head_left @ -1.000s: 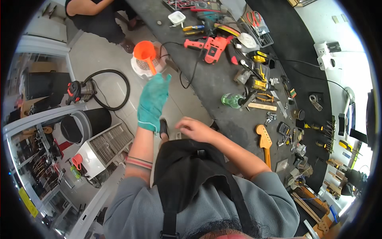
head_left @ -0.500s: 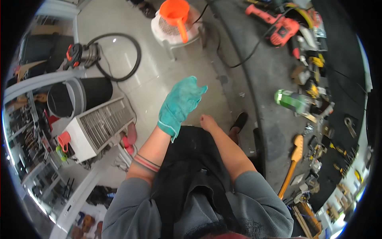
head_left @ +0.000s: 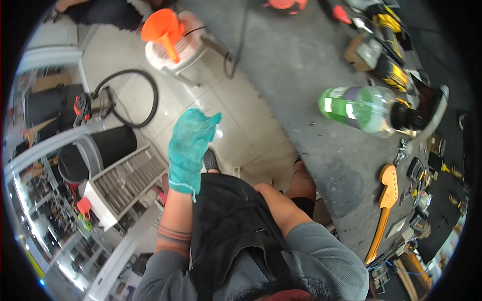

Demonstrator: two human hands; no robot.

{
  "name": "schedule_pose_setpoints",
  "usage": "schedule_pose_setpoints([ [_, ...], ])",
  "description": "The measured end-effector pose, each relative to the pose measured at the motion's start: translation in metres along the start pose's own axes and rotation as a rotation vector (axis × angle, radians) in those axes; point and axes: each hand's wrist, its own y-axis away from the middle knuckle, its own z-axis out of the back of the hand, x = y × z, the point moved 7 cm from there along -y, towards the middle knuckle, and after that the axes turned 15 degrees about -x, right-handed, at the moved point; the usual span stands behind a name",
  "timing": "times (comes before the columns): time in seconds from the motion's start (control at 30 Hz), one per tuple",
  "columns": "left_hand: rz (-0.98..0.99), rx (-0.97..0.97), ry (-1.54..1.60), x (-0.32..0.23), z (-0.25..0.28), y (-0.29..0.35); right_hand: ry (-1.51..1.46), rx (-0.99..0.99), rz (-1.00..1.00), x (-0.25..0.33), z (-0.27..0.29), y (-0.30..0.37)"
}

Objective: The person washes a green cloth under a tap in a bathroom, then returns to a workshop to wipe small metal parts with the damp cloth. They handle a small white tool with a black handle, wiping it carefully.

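Note:
My left hand (head_left: 192, 148) wears a loose teal work glove and is held out in front of the black apron (head_left: 231, 210), above the tiled floor. The glove's fingers look bunched, one tip poking to the right; their grip is unclear and no object shows in it. My bare right forearm (head_left: 281, 210) lies along the right side of the apron, and its hand is hidden at the apron's edge. To the right stands the dark workbench (head_left: 286, 95), holding a green-labelled bottle with a black cap (head_left: 356, 110) and a wooden guitar neck (head_left: 384, 205).
An orange funnel (head_left: 165, 32) sits on a white stool (head_left: 186, 62) ahead. Along the left are a vacuum hose (head_left: 155, 95), a black bin (head_left: 118, 145) and a white drawer unit (head_left: 125, 183). Yellow-black power tools (head_left: 391, 72) lie on the bench. Another person's dark clothing (head_left: 105, 12) shows far left.
My view has shifted toward the bench, whose things look larger and nearer. The gloved hand sits further left in view. My right hand, visible before, has drawn back against the apron.

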Motion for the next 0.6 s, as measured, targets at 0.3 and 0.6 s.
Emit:
schedule_pose_setpoints([
  [0.3,-0.270,-0.033,-0.152,-0.057,-0.012,-0.037,-0.028,-0.069,0.001,0.012,0.020,0.005],
  [0.6,-0.245,-0.012,-0.262,-0.053,0.006,-0.042,-0.030,-0.063,-0.060,-0.017,0.016,0.008],
])
